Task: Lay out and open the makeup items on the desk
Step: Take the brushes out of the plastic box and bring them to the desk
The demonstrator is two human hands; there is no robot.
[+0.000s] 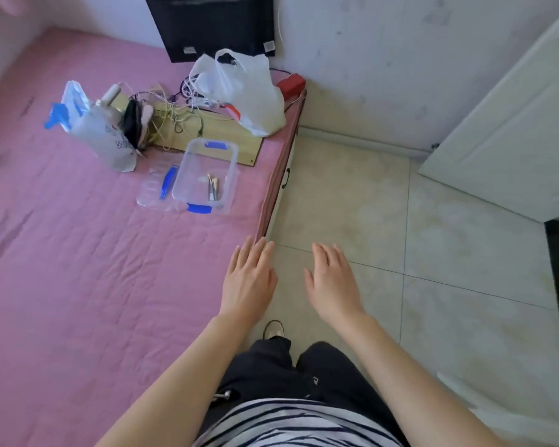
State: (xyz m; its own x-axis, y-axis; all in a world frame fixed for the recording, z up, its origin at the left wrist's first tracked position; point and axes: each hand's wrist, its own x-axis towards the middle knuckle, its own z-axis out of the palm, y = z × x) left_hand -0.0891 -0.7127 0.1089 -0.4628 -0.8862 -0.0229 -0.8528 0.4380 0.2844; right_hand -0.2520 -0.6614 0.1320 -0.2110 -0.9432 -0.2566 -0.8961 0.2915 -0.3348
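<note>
A clear plastic box (191,166) with blue clips stands on the pink bed (78,269), holding a few makeup brushes (212,188). Its clear lid (155,185) lies flat just to its left. My left hand (247,282) hovers flat with straight fingers over the bed's near corner. My right hand (333,282) is held out flat over the tiled floor. Both hands are empty and well short of the box.
A white bag (105,137), a dark pouch (134,124), tangled cables (175,114) and a white plastic bag (242,95) sit on or around a wooden board (229,145) behind the box. A white door (513,140) stands at right, beside the tiled floor (352,195).
</note>
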